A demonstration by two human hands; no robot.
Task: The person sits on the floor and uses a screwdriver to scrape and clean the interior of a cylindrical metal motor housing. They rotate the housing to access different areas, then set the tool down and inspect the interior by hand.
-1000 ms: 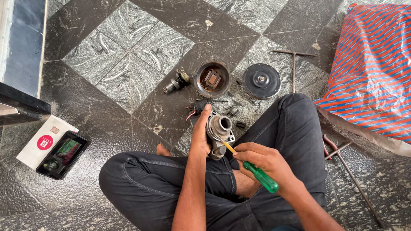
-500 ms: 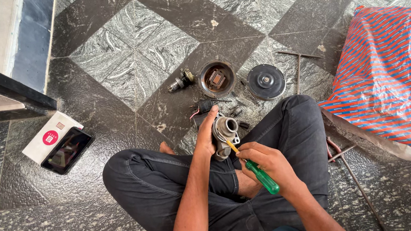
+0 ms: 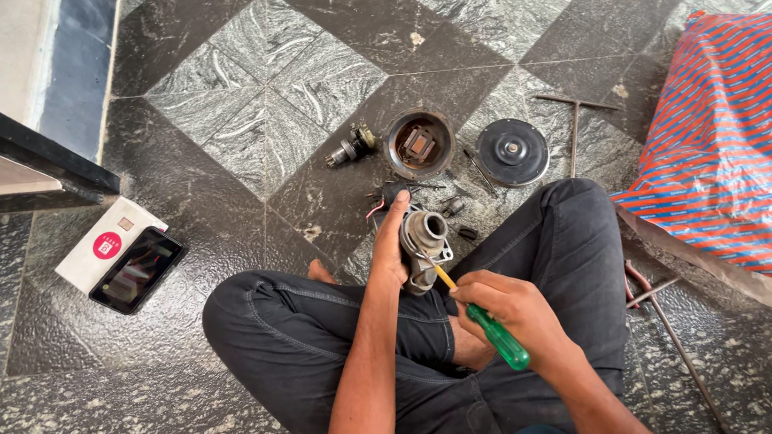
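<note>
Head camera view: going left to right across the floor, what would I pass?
White box → black phone → small shaft part → round open housing → dark round disc → T-shaped rod → red-and-blue striped sack.

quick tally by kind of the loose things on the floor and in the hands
Motor parts: 4 (grey housing in left hand, round shell, dark disc, small shaft piece)
Tools: 2 (green screwdriver in right hand, T-handle wrench)
Phones: 1
Boxes: 1
Striped sacks: 1
Total: 9
</note>
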